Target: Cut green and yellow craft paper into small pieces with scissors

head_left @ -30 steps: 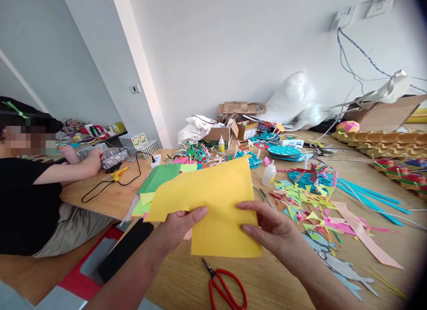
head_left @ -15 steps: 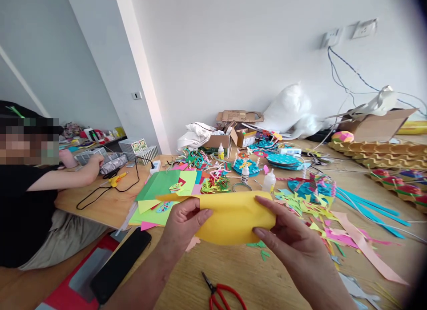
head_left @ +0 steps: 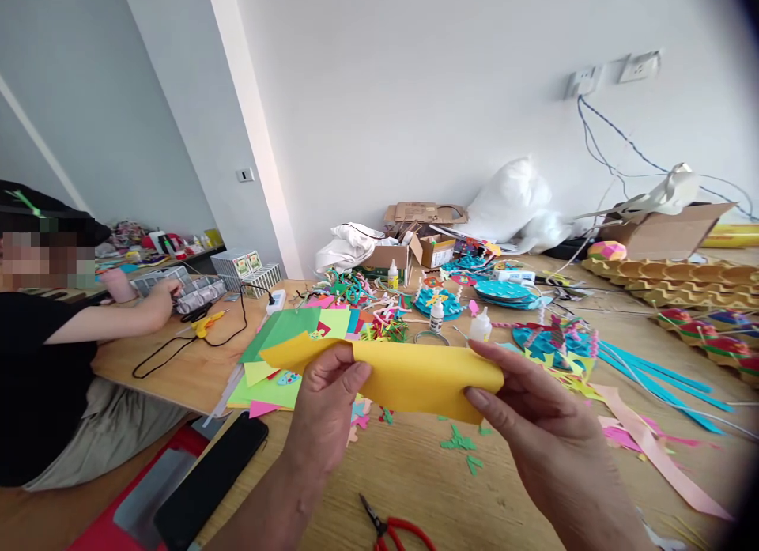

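A sheet of yellow paper [head_left: 424, 377] is held up above the table between my two hands. My left hand [head_left: 329, 405] pinches it toward its left side, and a flap of the sheet sticks out to the left past the fingers. At the right end, my right hand [head_left: 534, 424] grips the paper with the thumb in front and the fingers along the top edge, where it curves over. Below lie pliers with red handles [head_left: 400, 527] and some small green paper cutouts [head_left: 459, 440].
Stacked coloured sheets [head_left: 285, 333] lie to the left, with a black phone [head_left: 213, 480] nearer me. Glue bottles [head_left: 480, 327], blue decorated discs [head_left: 510, 292] and paper scraps spread behind and right. Egg trays [head_left: 681, 282] stand far right. Another person [head_left: 47, 377] works at the left.
The yellow paper looks flatter and shallower now, its lower edge higher. Its left flap has lifted and shows more. My right hand has shifted slightly right, and both hands keep their hold.
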Available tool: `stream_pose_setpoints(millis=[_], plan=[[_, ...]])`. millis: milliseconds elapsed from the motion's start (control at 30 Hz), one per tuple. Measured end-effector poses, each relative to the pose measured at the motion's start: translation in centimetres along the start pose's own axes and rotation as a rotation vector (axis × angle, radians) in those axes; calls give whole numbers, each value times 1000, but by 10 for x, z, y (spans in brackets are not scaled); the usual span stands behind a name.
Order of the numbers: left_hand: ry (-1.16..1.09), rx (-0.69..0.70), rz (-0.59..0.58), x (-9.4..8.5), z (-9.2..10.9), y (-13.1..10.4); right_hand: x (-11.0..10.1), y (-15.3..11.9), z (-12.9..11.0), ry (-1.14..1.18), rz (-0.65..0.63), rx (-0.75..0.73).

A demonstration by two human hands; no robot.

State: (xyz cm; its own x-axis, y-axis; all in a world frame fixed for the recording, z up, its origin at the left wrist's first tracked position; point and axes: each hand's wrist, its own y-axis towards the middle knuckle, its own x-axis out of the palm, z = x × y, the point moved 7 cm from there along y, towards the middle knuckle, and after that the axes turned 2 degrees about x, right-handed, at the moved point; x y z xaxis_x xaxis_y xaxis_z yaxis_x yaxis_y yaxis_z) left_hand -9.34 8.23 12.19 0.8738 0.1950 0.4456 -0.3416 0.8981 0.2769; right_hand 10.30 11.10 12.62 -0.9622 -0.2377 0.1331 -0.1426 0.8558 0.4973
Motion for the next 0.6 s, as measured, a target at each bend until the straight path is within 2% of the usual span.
stream_pose_setpoints(millis=[67, 167, 300, 400, 600], plan=[[78, 93, 8, -3, 6, 0, 0, -1, -2, -98, 4, -12], [259, 302, -13, -5, 21, -3, -1, -1, -6, -347, -6, -44], [709, 525, -105, 2, 38, -7, 1, -1, -20, -607, -19, -167], [1013, 630, -203, 11, 44, -4, 5, 0, -31, -721, -31, -267], [1321, 763, -337, 25, 54, 5, 9, 11, -40, -743, -74, -334]])
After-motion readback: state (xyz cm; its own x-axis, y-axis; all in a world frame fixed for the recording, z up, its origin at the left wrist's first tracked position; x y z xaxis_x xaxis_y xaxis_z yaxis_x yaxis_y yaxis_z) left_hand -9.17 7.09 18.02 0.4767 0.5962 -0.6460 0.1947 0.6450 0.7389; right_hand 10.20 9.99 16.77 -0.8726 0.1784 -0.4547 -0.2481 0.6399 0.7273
